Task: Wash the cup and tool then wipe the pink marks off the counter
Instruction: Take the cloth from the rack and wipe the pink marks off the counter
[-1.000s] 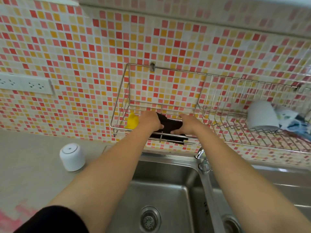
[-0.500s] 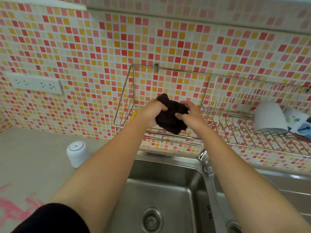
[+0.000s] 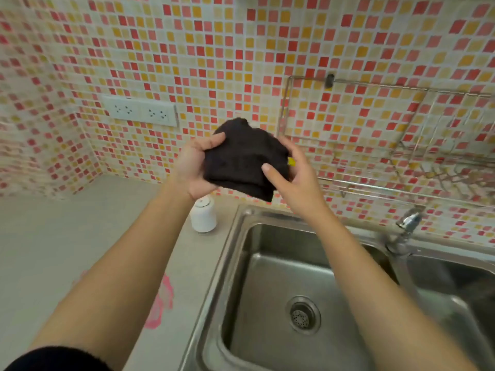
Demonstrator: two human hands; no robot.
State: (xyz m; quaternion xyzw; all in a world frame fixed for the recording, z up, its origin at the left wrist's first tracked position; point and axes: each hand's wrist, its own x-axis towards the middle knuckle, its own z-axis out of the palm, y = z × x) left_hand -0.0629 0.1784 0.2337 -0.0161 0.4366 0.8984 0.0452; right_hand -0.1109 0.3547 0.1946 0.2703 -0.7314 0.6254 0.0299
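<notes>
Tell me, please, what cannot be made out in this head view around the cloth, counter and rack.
Head view:
- Pink marks: partly hidden under the left forearm.
- Yellow sliver: mostly behind the dark cloth and right hand; unidentifiable.
- Wire rack: motion-blurred, cut off by the right edge; contents unclear.
- White container: top partly behind the left hand.

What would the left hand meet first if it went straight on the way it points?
The dark cloth it grips. Beyond that, the left hand would probably reach the tiled wall, though depth is unclear.
</notes>
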